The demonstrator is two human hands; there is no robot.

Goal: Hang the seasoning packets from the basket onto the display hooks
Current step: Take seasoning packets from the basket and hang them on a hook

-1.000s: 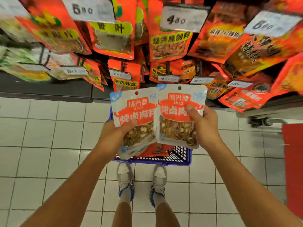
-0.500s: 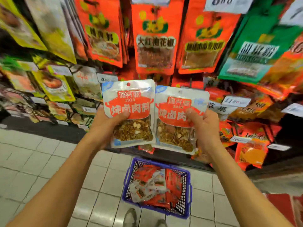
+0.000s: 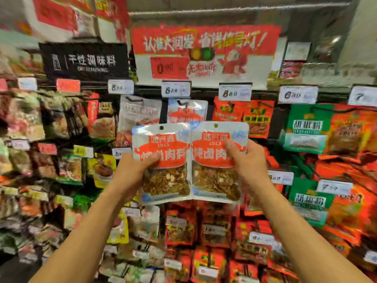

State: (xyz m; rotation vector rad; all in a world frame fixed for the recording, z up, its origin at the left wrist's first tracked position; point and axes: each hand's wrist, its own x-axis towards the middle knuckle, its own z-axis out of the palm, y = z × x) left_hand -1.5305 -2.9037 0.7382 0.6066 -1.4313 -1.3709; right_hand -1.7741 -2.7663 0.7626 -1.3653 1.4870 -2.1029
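Observation:
Two white seasoning packets with red labels are held side by side in front of the display wall. My left hand point(image 3: 132, 174) grips the left packet point(image 3: 163, 160) by its left edge, thumb across the red label. My right hand point(image 3: 247, 162) grips the right packet point(image 3: 216, 160) by its right edge. Each packet has a hang hole at its top. Just above and behind them a matching white and red packet point(image 3: 186, 111) hangs on a hook in the top row. The basket is out of view.
Rows of hanging orange, green and brown packets point(image 3: 308, 129) fill the wall on every side, with price tags point(image 3: 175, 89) on the hook ends. A black category sign point(image 3: 85, 62) and a red promotion banner point(image 3: 204, 52) sit above the top row.
Both hands have lifted the two packets from above the basket up to the top row of hooks. My view has tilted up, so the basket and floor have dropped out of sight.

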